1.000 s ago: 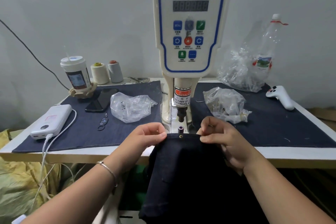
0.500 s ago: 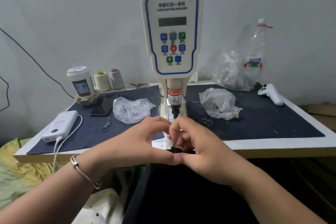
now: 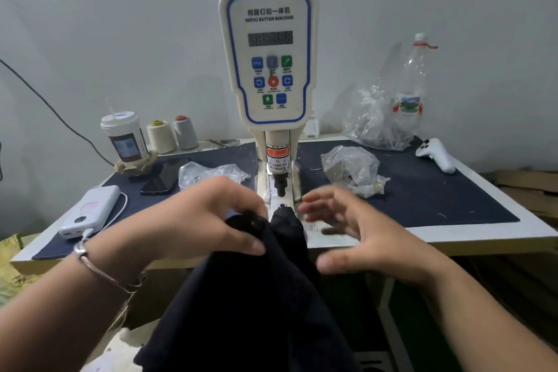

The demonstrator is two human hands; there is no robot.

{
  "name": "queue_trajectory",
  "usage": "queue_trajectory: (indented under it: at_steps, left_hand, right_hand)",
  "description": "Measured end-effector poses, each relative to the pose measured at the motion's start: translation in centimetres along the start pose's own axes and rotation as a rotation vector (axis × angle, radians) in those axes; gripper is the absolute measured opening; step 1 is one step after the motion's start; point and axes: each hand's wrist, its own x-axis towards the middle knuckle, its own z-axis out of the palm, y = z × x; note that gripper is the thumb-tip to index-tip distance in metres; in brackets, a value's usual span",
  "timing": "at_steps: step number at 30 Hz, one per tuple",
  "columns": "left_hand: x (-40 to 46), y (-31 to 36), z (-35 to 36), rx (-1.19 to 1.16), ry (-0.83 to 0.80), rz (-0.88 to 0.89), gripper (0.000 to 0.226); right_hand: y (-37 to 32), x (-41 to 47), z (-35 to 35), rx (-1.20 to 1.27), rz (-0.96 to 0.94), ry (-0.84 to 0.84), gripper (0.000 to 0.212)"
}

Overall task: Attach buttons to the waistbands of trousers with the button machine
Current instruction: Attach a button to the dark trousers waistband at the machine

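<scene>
The white servo button machine [image 3: 268, 54] stands at the table's middle, its black punch [image 3: 280, 184] above the small round die [image 3: 282, 206]. Dark navy trousers [image 3: 250, 296] hang over the table's front edge, their bunched waistband reaching just below the die. My left hand [image 3: 208, 217] grips the waistband fabric left of the die, thumb and fingers curled round it. My right hand [image 3: 359, 229] hovers to the right of the trousers, fingers spread and blurred, holding nothing.
Clear plastic bags lie left [image 3: 208, 175] and right [image 3: 353, 169] of the machine on the dark mat [image 3: 422, 199]. A power bank [image 3: 90, 211], phone [image 3: 164, 175], drink cup [image 3: 123, 137], thread cones [image 3: 172, 134], empty bottle [image 3: 413, 81] and white controller [image 3: 436, 154] sit around.
The hands, joined over the waistband at the die half a second ago, have parted. My right hand let go and moved right; my left keeps the fabric, now bunched.
</scene>
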Motion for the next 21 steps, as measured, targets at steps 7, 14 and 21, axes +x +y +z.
queue_trajectory:
  at_steps: [7,14,21]
  left_hand:
    - [-2.0,-2.6,-1.7,-0.395,0.121,0.153,0.025]
    - [-3.0,-4.4,-1.1,-0.579,0.204,0.142,0.025]
    - [-4.9,-6.7,-1.9,-0.393,0.224,-0.093,0.028]
  right_hand:
    - [3.0,0.3,2.9,0.027,0.206,-0.164,0.045]
    - [2.9,1.9,5.4,0.175,0.206,-0.138,0.045]
    - [1.4,2.5,2.2,0.535,0.14,-0.112,0.024]
